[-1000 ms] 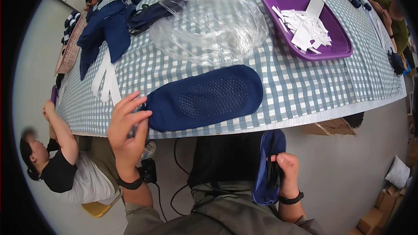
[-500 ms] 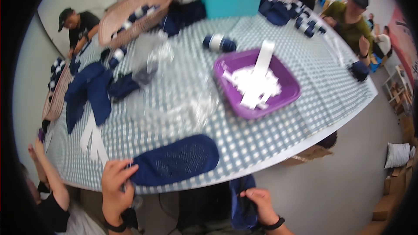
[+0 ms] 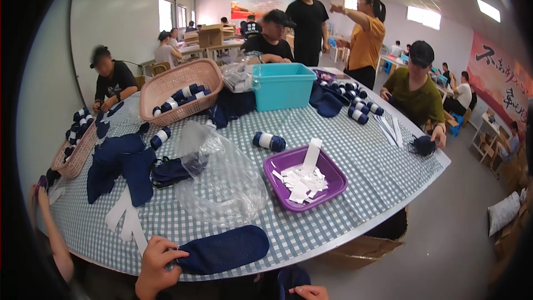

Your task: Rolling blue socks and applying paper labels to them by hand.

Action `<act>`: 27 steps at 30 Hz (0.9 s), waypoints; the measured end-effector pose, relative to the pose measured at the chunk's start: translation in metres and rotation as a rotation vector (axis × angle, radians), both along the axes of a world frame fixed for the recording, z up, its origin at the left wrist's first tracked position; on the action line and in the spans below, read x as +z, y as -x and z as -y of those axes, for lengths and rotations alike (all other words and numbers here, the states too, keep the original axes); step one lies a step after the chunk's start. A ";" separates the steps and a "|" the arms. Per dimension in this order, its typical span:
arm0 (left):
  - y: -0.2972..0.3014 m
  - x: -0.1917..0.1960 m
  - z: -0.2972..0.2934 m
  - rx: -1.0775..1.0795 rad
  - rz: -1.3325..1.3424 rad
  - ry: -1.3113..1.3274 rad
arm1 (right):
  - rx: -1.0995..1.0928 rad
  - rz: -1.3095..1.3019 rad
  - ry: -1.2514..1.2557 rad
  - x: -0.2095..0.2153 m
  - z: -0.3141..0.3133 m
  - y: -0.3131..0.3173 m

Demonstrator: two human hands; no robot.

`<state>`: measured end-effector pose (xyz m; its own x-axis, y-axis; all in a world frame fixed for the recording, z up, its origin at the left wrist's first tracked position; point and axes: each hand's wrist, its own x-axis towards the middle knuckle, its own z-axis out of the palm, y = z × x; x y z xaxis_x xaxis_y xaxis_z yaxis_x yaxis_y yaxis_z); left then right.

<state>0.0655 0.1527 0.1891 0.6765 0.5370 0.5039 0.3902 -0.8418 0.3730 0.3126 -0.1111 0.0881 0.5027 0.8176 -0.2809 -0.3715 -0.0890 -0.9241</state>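
A navy sock (image 3: 230, 249) with small dots on its sole lies flat along the table's near edge. My left hand (image 3: 158, 265) pinches its cuff end between thumb and fingers. Below that edge, at the bottom of the picture, my right hand (image 3: 311, 293) grips a second navy sock (image 3: 291, 279), mostly cut off by the frame. White paper strips (image 3: 129, 218) lie just beyond my left hand. Past the flat sock are a crumpled clear plastic bag (image 3: 222, 189) and a purple tray (image 3: 340, 191) of white paper bands.
Rolled, banded navy socks lie in a pink basket (image 3: 214, 91), in another basket (image 3: 78, 158) at left, and singly (image 3: 270, 141) on the checked cloth. A teal bin (image 3: 282, 90) stands at the back. People sit around the table; one at right (image 3: 422, 86) handles dark socks.
The view has tilted upward, bringing the room and people into sight. My left hand keeps its hold on the flat sock; my right hand and its sock now sit lower in the picture.
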 end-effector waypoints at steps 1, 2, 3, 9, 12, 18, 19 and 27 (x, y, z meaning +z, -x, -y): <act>0.000 -0.002 -0.001 0.007 0.012 -0.007 | 0.007 0.012 -0.007 -0.001 0.000 0.001; 0.002 -0.005 -0.002 0.003 0.010 0.007 | 0.012 0.031 0.003 0.000 0.000 0.001; 0.003 -0.006 -0.001 0.000 0.008 0.022 | 0.018 0.049 0.014 0.000 0.000 0.002; 0.002 0.010 0.016 0.068 -0.009 -0.101 | 0.037 0.082 0.020 -0.004 0.001 0.004; 0.005 0.011 0.018 0.021 0.027 -0.075 | 0.037 0.102 0.036 -0.004 0.001 0.006; 0.008 -0.011 0.018 -0.091 0.145 0.073 | 0.040 0.130 0.030 -0.002 0.002 0.011; 0.007 -0.012 0.019 -0.090 0.145 0.076 | 0.034 0.128 0.028 -0.002 0.001 0.012; 0.004 -0.016 0.021 -0.101 0.163 0.037 | 0.050 0.146 0.031 -0.002 -0.001 0.019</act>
<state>0.0615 0.1319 0.1730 0.6386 0.4907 0.5928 0.2366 -0.8582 0.4556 0.2940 -0.1099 0.0858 0.4989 0.8345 -0.2338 -0.2282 -0.1338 -0.9644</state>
